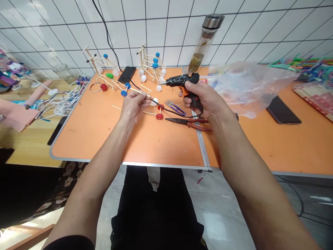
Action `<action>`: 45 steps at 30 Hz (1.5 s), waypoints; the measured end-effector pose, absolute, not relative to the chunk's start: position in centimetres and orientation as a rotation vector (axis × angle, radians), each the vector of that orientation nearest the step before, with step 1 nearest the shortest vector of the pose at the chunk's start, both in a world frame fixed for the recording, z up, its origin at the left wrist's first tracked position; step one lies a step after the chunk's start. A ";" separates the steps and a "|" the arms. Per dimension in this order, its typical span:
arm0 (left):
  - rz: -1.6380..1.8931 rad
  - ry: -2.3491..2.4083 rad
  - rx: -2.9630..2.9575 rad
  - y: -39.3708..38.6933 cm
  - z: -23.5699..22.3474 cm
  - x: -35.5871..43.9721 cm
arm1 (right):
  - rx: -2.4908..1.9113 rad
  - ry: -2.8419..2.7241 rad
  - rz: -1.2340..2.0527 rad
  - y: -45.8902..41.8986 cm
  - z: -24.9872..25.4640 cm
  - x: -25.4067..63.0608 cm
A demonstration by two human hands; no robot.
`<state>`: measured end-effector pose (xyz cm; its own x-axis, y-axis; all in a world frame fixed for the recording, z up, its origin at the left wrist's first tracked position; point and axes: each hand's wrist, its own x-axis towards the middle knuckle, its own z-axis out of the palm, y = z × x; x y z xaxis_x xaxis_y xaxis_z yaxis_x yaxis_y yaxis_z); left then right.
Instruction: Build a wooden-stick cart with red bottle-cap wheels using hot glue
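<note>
Thread snips (176,108) behind pliers (187,122) on table (104,139); stick models (155,65) farther behind.

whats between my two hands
In the head view, the black cord of the glue gun loops between the left hand holding a wooden stick and the right hand, with small blue-handled snips and a red plastic cap on the table.

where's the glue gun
In the head view, the black glue gun is gripped in the right hand, above the orange table, its nozzle aimed left toward the wooden stick in the left hand.

orange table (104,133) | red-handled pliers (187,122) | blue snips (177,108) | black phone (126,74) | stick models (149,64)
</note>
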<state>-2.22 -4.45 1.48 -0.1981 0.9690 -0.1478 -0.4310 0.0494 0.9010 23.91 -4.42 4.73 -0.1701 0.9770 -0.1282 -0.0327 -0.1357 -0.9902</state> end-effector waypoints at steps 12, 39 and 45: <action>1.523 1.065 0.708 -4.1 0.9 -2.6 | -1.154 -1.304 1.427 -5.3 4.7 22.4; 1.467 0.968 0.478 -2.7 0.1 -3.2 | -1.101 -1.337 1.256 -6.2 5.3 22.3; 1.466 0.953 0.466 -2.9 0.2 -3.1 | -1.118 -1.318 1.254 -6.1 5.2 22.2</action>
